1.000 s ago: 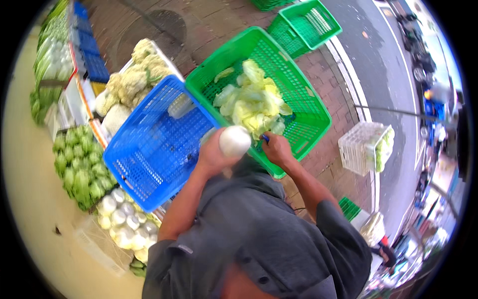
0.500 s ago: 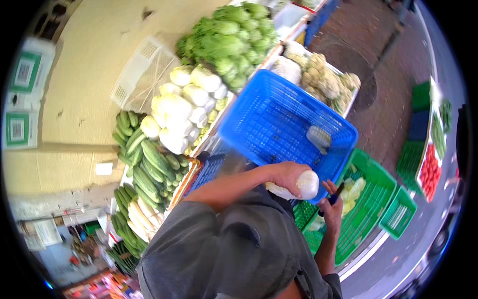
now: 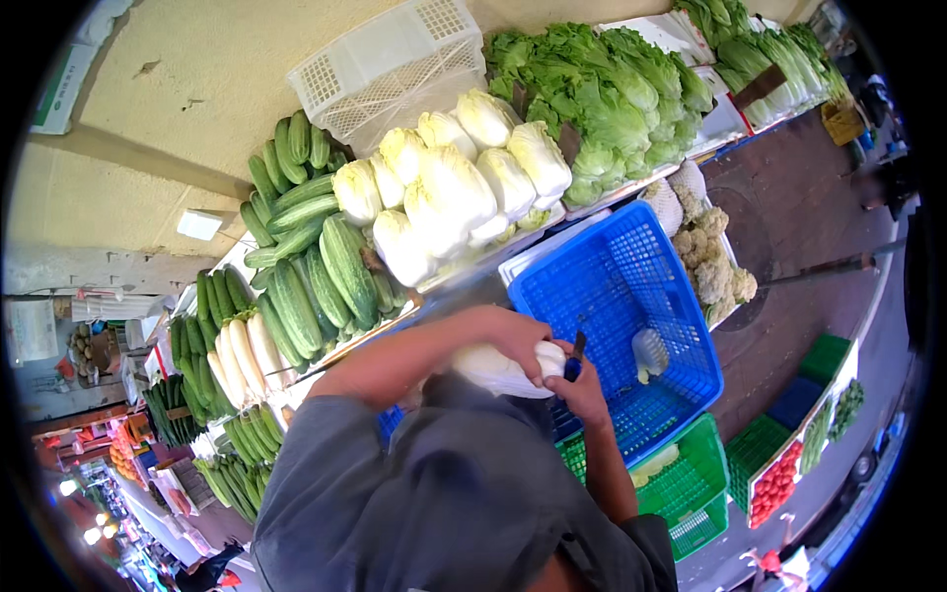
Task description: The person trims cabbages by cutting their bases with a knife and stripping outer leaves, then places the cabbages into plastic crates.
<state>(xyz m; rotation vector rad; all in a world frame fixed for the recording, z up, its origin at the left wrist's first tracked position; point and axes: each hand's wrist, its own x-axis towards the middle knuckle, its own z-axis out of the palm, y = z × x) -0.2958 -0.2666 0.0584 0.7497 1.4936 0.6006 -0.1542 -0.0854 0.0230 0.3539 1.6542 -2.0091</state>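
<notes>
Biggest here is the blue basket [image 3: 592, 296], right of centre. The pale cabbage [image 3: 498, 371] sits mid-frame in my grip, butt end to the right; I judge it weighty and firm at the core, its outer leaves crisp, easily torn and a bit slick, so the thick base suits holding best. My left hand [image 3: 515, 338] clasps it from above; my right hand [image 3: 586, 395], beside the butt, grasps a small knife-like tool [image 3: 580, 343]. The cabbage's left end is hidden; the tool's edge is unclear.
</notes>
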